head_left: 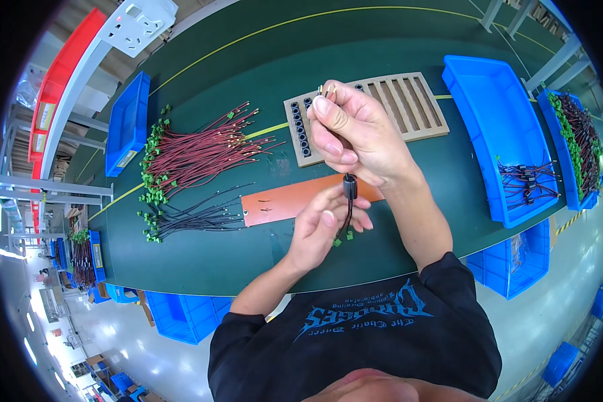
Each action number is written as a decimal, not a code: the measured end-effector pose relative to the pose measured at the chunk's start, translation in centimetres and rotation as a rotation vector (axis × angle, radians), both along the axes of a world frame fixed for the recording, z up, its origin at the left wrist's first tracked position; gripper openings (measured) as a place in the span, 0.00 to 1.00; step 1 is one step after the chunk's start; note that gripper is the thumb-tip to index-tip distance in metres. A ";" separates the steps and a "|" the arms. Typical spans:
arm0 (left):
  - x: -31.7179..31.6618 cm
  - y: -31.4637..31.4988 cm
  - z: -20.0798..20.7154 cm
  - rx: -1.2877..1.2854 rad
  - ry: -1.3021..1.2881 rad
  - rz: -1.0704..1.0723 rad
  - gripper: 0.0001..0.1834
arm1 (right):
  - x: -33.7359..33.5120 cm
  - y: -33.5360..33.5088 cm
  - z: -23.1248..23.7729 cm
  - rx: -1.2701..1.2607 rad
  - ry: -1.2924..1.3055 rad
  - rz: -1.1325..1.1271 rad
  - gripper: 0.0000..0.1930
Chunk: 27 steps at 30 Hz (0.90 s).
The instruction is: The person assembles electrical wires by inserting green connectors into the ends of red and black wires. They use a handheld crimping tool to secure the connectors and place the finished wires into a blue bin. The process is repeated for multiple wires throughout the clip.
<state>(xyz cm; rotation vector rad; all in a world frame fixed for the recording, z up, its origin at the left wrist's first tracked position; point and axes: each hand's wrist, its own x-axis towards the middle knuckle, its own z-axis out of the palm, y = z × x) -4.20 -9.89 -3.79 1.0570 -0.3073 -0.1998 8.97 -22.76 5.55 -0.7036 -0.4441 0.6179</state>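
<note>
Two hands (311, 234) (365, 130), one held black cylinder (350, 187), two wire piles (201, 155) (194, 220) on the tabletop (201, 261), one slotted tray (427, 132), one orange board (281, 201)

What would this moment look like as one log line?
Right hand: fingers pinch wire ends | Left hand: by black cylinder, grip unclear | Table: red wires, black wires, slotted board

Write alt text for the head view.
Right hand pinching wire ends, a black cylindrical core below it by the left hand, over a green workbench. Dark-red wires and black wires lie left, a blue bin right.
</note>
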 end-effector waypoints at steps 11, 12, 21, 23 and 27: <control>1.6 0.7 1.0 0.104 0.118 0.123 0.19 | 0.1 0.1 -1.2 -0.317 -0.349 -0.241 0.12; 1.6 0.8 1.0 0.092 0.131 0.111 0.18 | 0.2 0.0 -1.4 -0.320 -0.353 -0.246 0.12; 2.0 1.1 1.2 0.097 0.218 0.062 0.11 | -1.4 -3.2 -4.2 -0.552 -0.755 -0.244 0.08; 2.2 1.6 0.9 0.170 0.211 0.006 0.10 | -3.0 -4.0 -5.4 -0.628 -0.772 -0.257 0.10; 1.5 0.7 0.3 0.258 0.214 -0.058 0.10 | -5.2 -5.7 -5.8 -0.715 -0.749 -0.303 0.12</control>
